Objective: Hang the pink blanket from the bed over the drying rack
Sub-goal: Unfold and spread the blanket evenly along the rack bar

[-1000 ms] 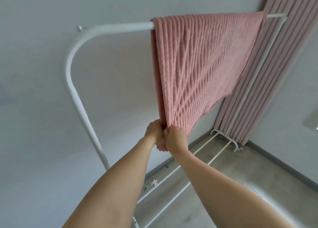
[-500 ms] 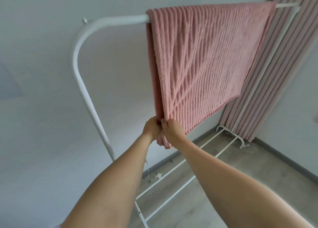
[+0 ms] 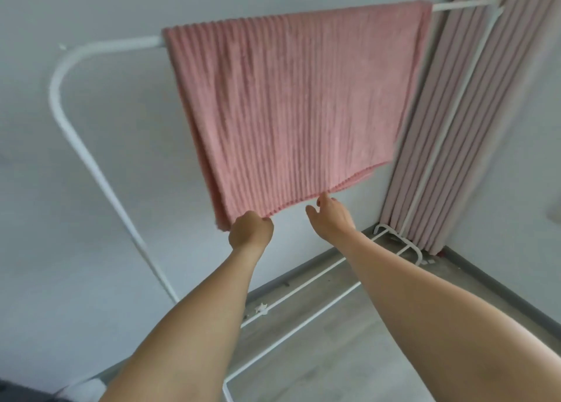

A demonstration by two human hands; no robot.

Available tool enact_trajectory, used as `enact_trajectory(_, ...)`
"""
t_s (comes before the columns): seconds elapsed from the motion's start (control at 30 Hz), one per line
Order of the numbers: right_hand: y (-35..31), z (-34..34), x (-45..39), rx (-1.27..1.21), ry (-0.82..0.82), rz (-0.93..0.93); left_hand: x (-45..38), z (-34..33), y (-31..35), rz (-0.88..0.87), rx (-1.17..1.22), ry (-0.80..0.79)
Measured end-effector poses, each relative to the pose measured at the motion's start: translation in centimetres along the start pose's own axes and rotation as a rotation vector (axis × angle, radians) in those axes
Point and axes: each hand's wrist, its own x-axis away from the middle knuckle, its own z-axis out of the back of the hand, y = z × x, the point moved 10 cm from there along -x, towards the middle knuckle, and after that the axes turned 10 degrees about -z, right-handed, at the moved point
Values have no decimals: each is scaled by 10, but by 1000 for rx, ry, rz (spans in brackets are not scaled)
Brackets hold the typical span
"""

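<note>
The pink ribbed blanket (image 3: 291,107) hangs folded over the top bar of the white drying rack (image 3: 82,146) and falls flat, its lower edge slanting up to the right. My left hand (image 3: 250,230) is closed on the blanket's lower left corner. My right hand (image 3: 332,218) is just under the lower edge further right, fingers apart, one fingertip touching the hem and nothing held.
Pink pleated curtains (image 3: 473,128) hang right behind the rack's right post. The rack's white base rails (image 3: 306,319) run across the grey floor below my arms. A white wall stands behind the rack. Something dark lies at the bottom left corner.
My hands were together gripping the bunched lower corner. Now the right hand has let go and moved right along the hem, and the blanket hangs flat instead of pulled into a point.
</note>
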Motion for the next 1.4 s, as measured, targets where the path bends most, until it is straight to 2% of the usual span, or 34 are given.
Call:
enact_trajectory(0.17, 119, 92, -34, 142, 67, -89, 9, -59, 145, -165, -6, -26)
enact_trajectory(0.23, 141, 111, -44, 136, 61, -124, 6, -68, 178, -207, -28, -39)
enact_trajectory(0.3, 178, 149, -70, 98, 75, -155, -9, -92, 239, -267, -19, -24)
enact_trajectory(0.47, 228, 217, -153, 70, 144, -121, -65, -141, 364, -351, 26, 65)
enact_trajectory(0.63, 246, 269, -279, 113, 170, -72, -160, -170, 464, -386, 139, 282)
enact_trajectory(0.77, 228, 294, -370, 98, 147, 8, -217, -150, 523, -430, 146, 476)
enact_trajectory(0.97, 187, 327, -492, -66, 142, 136, -266, -108, 582, -501, 229, 941)
enact_trajectory(1.07, 154, 326, -548, -246, 21, 253, -283, -108, 604, -490, 179, 1088)
enact_trajectory(1.2, 103, 306, -597, -651, -337, 410, -303, -109, 616, -277, -72, 1167)
enact_trajectory(1.23, 90, 295, -600, -683, -466, 437, -304, -107, 612, -190, -135, 1188)
enact_trajectory(1.3, 71, 280, -588, -688, -661, 498, -299, -96, 604, -156, -138, 1234)
enact_trajectory(1.4, 49, 272, -567, -691, -848, 614, -286, -84, 600, -138, -156, 1242)
